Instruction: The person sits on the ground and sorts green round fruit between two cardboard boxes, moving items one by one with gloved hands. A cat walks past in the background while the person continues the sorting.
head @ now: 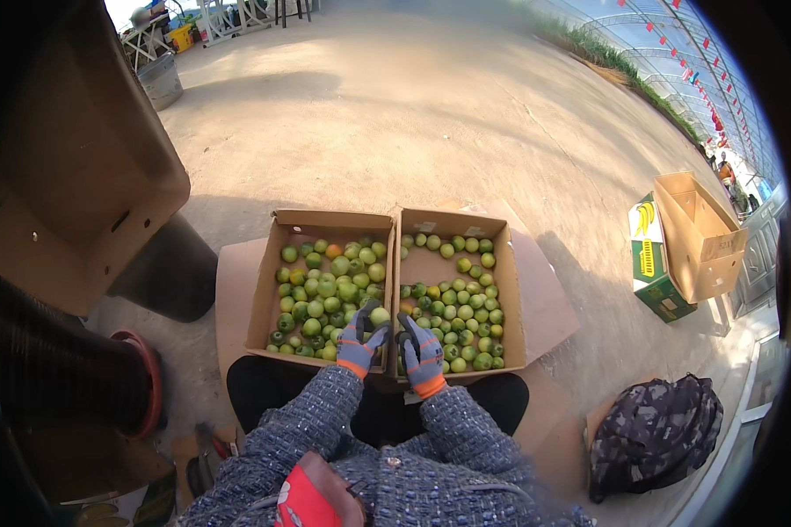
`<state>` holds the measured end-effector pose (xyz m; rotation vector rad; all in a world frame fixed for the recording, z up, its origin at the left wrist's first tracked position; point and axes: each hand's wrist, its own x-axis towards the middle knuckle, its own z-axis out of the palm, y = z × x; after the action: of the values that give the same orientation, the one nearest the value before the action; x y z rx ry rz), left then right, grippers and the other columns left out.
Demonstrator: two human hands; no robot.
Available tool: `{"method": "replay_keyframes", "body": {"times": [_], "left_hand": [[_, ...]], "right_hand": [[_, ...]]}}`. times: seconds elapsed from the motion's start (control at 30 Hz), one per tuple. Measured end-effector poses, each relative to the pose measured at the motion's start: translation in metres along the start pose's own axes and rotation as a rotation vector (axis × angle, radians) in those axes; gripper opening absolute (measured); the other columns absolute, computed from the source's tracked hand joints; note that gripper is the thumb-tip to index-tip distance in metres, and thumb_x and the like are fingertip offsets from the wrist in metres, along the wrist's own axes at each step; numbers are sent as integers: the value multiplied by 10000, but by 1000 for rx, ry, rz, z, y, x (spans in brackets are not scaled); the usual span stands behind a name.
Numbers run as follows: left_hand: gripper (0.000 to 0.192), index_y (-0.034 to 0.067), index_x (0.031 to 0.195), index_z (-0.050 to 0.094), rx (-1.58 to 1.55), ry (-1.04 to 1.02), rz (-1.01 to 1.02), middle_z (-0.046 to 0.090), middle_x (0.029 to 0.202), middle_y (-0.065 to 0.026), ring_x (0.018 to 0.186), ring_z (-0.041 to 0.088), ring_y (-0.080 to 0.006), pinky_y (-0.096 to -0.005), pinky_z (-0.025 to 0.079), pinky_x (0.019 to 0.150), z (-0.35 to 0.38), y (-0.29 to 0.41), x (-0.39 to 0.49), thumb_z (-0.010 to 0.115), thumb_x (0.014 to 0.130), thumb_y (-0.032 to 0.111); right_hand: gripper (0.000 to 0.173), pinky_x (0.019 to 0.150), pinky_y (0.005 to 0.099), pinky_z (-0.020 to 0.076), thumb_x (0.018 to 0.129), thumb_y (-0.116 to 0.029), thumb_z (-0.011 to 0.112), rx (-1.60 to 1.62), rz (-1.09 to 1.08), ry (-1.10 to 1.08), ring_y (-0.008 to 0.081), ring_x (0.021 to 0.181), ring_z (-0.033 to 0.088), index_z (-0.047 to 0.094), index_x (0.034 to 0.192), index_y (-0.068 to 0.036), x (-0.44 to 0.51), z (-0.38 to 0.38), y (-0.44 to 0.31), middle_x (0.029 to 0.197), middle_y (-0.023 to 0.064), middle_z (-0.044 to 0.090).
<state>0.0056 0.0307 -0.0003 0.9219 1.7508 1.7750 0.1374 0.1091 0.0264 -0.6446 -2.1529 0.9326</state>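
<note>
Two open cardboard boxes stand side by side in front of me, both with green tomatoes in them. My left hand [358, 340], in a grey glove with orange trim, holds a pale green tomato [380, 317] over the near right corner of the left box [261, 306]. Inside that box, one tomato [333, 251] is orange. My right hand [423, 354], gloved the same way, is at the near left corner of the right box [515, 309]. Its fingers are curled, and whether they hold anything is hidden. Tomatoes [465, 313] lie close beyond it.
Flattened cardboard [547, 316] lies under the boxes. At left are a large tilted cardboard box [79, 165], a dark bin [171, 270] and a stack of dark pots [66, 356]. To the right are a banana carton [662, 277], an open box [699, 244] and a camouflage bag [659, 435].
</note>
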Motion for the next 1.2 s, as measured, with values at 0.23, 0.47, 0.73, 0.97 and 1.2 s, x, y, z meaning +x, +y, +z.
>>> {"method": "replay_keyframes", "body": {"times": [0.23, 0.47, 0.73, 0.97, 1.2], "left_hand": [[599, 106, 1455, 265, -443, 457, -156, 580, 1091, -77, 959, 552, -131, -259, 491, 812, -30, -15, 35, 524, 921, 19], [563, 69, 1377, 400, 801, -275, 263, 637, 1038, -119, 919, 602, -255, -368, 462, 846, -13, 18, -5, 602, 869, 205], [569, 94, 1354, 430, 943, -309, 145, 639, 1049, -130, 975, 588, -304, -415, 415, 911, -13, 17, -7, 591, 861, 328], [557, 105, 1359, 427, 951, -345, 41, 621, 1097, -144, 1023, 571, -305, -410, 402, 930, -12, 20, -7, 568, 875, 342], [608, 86, 1369, 408, 858, -288, 101, 628, 1077, -139, 1018, 569, -309, -413, 403, 931, -14, 20, -8, 605, 849, 332]], "right_hand": [[370, 809, 397, 466, 866, -134, 544, 49, 124, -7, 328, 912, 594, 567, 1230, -73, 1, 5, 6, 1026, 160, 642], [334, 863, 402, 458, 865, -147, 576, 151, 238, 94, 328, 973, 589, 589, 1188, -63, -8, 20, 36, 1057, 159, 643], [345, 852, 463, 389, 793, -420, 631, -1078, 559, -342, 305, 1049, 532, 612, 1053, -193, 13, -57, 82, 1077, 83, 600], [648, 897, 472, 411, 758, -444, 672, -1088, 671, -665, 284, 1089, 584, 444, 1323, -223, 21, -62, 97, 1157, 93, 626], [734, 914, 471, 409, 735, -443, 694, -992, 712, -500, 285, 1098, 583, 398, 1356, -186, 20, -70, 82, 1176, 101, 623]]}}
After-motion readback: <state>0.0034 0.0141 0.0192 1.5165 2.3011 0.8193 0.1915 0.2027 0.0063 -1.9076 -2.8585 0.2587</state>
